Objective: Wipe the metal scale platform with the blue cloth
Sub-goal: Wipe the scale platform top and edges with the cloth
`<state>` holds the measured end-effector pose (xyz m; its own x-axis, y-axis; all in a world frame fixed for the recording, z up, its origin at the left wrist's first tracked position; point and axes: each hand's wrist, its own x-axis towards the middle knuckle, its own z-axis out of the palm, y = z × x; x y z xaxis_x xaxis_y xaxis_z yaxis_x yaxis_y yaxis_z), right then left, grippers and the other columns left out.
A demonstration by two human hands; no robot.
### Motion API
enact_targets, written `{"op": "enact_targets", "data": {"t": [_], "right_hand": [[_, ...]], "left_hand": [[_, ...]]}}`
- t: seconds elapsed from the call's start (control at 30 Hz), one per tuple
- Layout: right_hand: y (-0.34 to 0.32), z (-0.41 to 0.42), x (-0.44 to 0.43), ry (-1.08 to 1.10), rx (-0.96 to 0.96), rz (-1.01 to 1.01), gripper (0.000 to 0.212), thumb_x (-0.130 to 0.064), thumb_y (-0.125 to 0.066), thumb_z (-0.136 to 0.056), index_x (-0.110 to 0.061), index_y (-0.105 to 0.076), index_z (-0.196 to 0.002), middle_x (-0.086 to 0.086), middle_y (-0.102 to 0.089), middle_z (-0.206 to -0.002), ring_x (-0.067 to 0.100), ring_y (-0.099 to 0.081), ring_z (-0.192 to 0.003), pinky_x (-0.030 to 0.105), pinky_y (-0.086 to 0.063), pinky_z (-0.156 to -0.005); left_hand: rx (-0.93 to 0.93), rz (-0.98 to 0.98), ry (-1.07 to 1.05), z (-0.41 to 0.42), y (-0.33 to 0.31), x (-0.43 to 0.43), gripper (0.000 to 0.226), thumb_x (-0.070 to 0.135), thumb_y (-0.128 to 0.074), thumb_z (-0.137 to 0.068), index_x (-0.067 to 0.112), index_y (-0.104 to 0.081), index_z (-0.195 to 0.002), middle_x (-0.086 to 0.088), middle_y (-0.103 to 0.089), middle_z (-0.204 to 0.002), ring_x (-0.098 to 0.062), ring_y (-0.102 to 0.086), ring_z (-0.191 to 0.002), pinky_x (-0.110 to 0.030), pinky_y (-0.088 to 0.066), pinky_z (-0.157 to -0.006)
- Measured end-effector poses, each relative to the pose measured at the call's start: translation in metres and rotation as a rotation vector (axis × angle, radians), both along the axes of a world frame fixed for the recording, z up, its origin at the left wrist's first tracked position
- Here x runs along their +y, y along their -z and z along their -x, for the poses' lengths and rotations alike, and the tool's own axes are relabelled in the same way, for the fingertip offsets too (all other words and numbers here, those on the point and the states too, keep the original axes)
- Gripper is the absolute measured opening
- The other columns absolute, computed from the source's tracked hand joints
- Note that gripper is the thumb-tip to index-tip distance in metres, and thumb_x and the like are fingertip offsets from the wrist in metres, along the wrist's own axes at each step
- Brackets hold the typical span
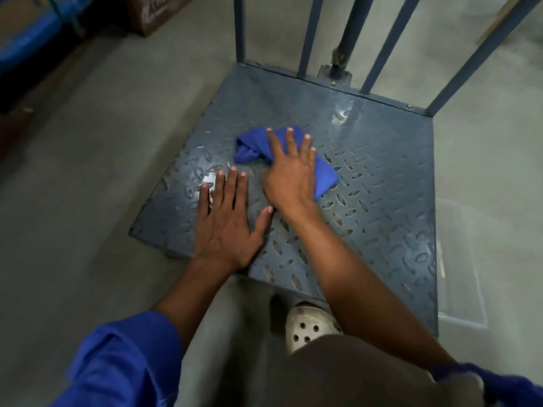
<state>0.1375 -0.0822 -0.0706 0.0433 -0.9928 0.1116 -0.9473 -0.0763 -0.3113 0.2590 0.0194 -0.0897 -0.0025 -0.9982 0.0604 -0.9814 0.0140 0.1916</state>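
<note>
Blue cloth [321, 174] bunched mid-way on the metal scale platform [382, 177].

The right hand [289, 174] presses it down, fingers spread flat; the left hand [226, 224] lies open, palm down, just beside it near the platform's front-left edge on the concrete floor [88, 201].

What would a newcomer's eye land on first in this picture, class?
The bright blue cloth at the middle of the grey tread-plate scale platform, pressed flat under the right hand. Beside it, the left hand lies spread on the platform's near left part.
</note>
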Motion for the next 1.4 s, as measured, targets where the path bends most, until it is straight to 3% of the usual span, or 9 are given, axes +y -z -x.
{"op": "enact_targets", "data": {"t": [0.17, 0.27, 0.37, 0.6, 0.83, 0.93, 1.07, 1.27, 1.4], "right_hand": [[-0.025, 0.014, -0.014, -0.063, -0.245, 0.011, 0.077, -0.004, -0.046, -0.101, -0.040, -0.021, -0.163, 0.007, -0.028, -0.170, 0.042, -0.024, -0.156, 0.058, -0.029, -0.124], [-0.011, 0.051, 0.004, 0.033, -0.191, -0.036, 0.063, -0.040, -0.041, -0.109, -0.038, -0.011, -0.165, 0.006, -0.020, -0.173, 0.039, -0.015, -0.159, 0.057, -0.015, -0.129], [0.011, 0.043, 0.018, 0.010, -0.021, -0.009, 0.074, -0.065, -0.032, -0.104, -0.032, -0.009, -0.166, 0.006, -0.013, -0.174, 0.037, -0.006, -0.161, 0.051, -0.003, -0.130], [0.006, -0.051, -0.023, -0.104, -0.128, 0.029, 0.072, -0.001, -0.049, -0.092, -0.025, -0.040, -0.159, 0.009, -0.035, -0.167, 0.041, -0.022, -0.157, 0.046, -0.014, -0.130], [-0.021, -0.142, -0.041, -0.425, -0.289, -0.130, 0.059, -0.004, -0.056, -0.089, -0.022, -0.059, -0.146, 0.019, -0.062, -0.140, 0.041, -0.056, -0.130, 0.042, -0.044, -0.107], [-0.036, -0.135, -0.012, -0.538, -0.395, -0.078, 0.068, 0.007, -0.053, -0.086, -0.020, -0.056, -0.148, 0.012, -0.057, -0.151, 0.041, -0.045, -0.144, 0.045, -0.037, -0.117], [-0.041, -0.031, 0.036, -0.352, -0.430, 0.091, 0.081, 0.017, -0.049, -0.082, -0.022, -0.050, -0.153, 0.007, -0.045, -0.161, 0.034, -0.025, -0.157, 0.046, -0.016, -0.131], [-0.024, 0.150, 0.098, 0.257, -0.173, 0.127, 0.072, 0.003, -0.053, -0.094, -0.027, -0.041, -0.158, 0.011, -0.044, -0.161, 0.042, -0.039, -0.149, 0.055, -0.042, -0.115], [-0.007, 0.189, 0.092, 0.570, -0.048, 0.014, 0.059, -0.027, -0.052, -0.105, -0.016, -0.034, -0.160, 0.019, -0.039, -0.162, 0.052, -0.037, -0.144, 0.058, -0.031, -0.117]], "left_hand": [[0.009, -0.005, 0.001, -0.013, 0.001, 0.001, 0.090, 0.074, -0.012, -0.101, 0.016, -0.009, -0.171, -0.008, -0.001, -0.179, -0.025, 0.004, -0.165, -0.049, 0.004, -0.133], [0.028, 0.019, -0.033, -0.024, 0.002, 0.005, 0.090, 0.074, -0.016, -0.102, 0.017, -0.012, -0.171, -0.007, -0.003, -0.179, -0.025, 0.002, -0.166, -0.047, 0.004, -0.133], [0.016, 0.006, -0.053, -0.029, 0.000, 0.009, 0.091, 0.075, -0.013, -0.101, 0.016, -0.010, -0.171, -0.008, -0.001, -0.179, -0.025, 0.004, -0.166, -0.049, 0.003, -0.133], [0.007, 0.045, -0.118, -0.045, 0.002, 0.015, 0.090, 0.074, -0.017, -0.102, 0.015, -0.018, -0.170, -0.009, -0.010, -0.178, -0.027, -0.004, -0.165, -0.051, -0.003, -0.133], [-0.011, -0.028, -0.080, -0.050, -0.004, 0.014, 0.096, 0.074, -0.006, -0.097, 0.012, -0.017, -0.170, -0.012, -0.015, -0.177, -0.028, -0.005, -0.165, -0.054, -0.001, -0.132], [-0.029, -0.065, -0.056, -0.051, -0.004, 0.014, 0.099, 0.073, -0.005, -0.094, 0.009, -0.023, -0.168, -0.019, -0.025, -0.173, -0.034, -0.016, -0.163, -0.056, -0.003, -0.132], [-0.008, 0.020, -0.033, -0.047, 0.002, 0.013, 0.089, 0.067, -0.018, -0.103, 0.005, -0.027, -0.166, -0.017, -0.023, -0.174, -0.031, -0.014, -0.164, -0.057, -0.001, -0.132], [0.035, 0.001, 0.127, 0.008, -0.001, 0.008, 0.091, 0.069, -0.018, -0.100, 0.009, -0.023, -0.168, -0.010, -0.013, -0.178, -0.026, -0.006, -0.165, -0.056, 0.002, -0.132], [-0.020, -0.021, 0.209, 0.043, -0.004, 0.016, 0.089, 0.067, -0.006, -0.103, 0.009, -0.008, -0.170, -0.014, 0.001, -0.178, -0.029, 0.006, -0.165, -0.060, 0.000, -0.130]]}}
